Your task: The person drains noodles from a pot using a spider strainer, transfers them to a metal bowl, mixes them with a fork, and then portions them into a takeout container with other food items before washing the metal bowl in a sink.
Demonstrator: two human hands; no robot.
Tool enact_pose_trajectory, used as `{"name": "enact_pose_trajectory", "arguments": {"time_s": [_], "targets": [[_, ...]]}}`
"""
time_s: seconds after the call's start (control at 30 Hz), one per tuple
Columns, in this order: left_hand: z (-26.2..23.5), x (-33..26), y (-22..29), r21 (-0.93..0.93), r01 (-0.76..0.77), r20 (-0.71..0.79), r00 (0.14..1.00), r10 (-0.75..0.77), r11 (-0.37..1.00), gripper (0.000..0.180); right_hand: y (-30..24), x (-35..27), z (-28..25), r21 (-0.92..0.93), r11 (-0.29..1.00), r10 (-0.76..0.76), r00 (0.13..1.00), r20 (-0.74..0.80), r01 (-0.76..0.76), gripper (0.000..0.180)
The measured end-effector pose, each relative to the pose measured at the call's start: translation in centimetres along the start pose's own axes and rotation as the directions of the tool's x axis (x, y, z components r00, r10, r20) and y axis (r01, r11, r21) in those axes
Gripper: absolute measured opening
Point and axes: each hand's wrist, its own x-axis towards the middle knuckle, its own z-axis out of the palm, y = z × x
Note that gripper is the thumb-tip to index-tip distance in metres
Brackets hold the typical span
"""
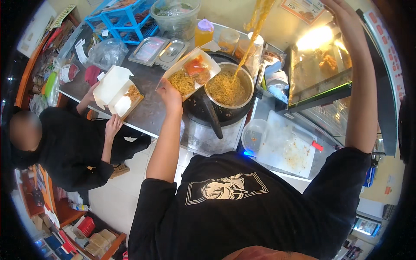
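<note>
My left hand (170,96) grips the near left corner of an open paper takeaway box (209,58), thumb over its rim. Inside lie cooked noodles (182,82) and a red sauce packet (194,66). The box is held against the left side of a saucepan (249,93) full of noodles (225,89). From the pan a long strand bundle (250,50) stretches up past the top edge. My right hand (340,9) is raised high at the upper right; its fingers are cut off by the frame, so what it holds is hidden.
At left, a co-worker in black holds another open takeaway box (113,89). The pan's black handle (213,118) points toward me. A lit food warmer (320,65) stands right, above a white cutting board (288,147) and a clear tub (255,135). Steel lids (173,53) and sauce bottles line the back.
</note>
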Motion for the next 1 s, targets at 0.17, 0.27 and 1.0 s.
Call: {"name": "enact_pose_trajectory", "arguments": {"time_s": [0.17,0.27,1.0], "targets": [[-0.3,2.1,-1.8,0.017,-0.057,0.011,0.998,0.056,0.998,0.063,2.7,2.0,0.6,0.248,0.968,-0.032,0.999,0.018,0.026,0.01],[1.3,1.5,-1.4,0.047,-0.075,-0.01,0.997,0.076,0.996,0.064,1.8,2.4,-0.4,0.272,0.962,0.022,0.997,0.068,-0.04,0.009],[2.0,7.3,-0.9,0.107,-0.139,-0.139,0.978,0.153,0.985,0.059,-9.5,2.4,-2.8,0.042,0.991,-0.108,0.936,-0.335,0.129,0.017]]}}
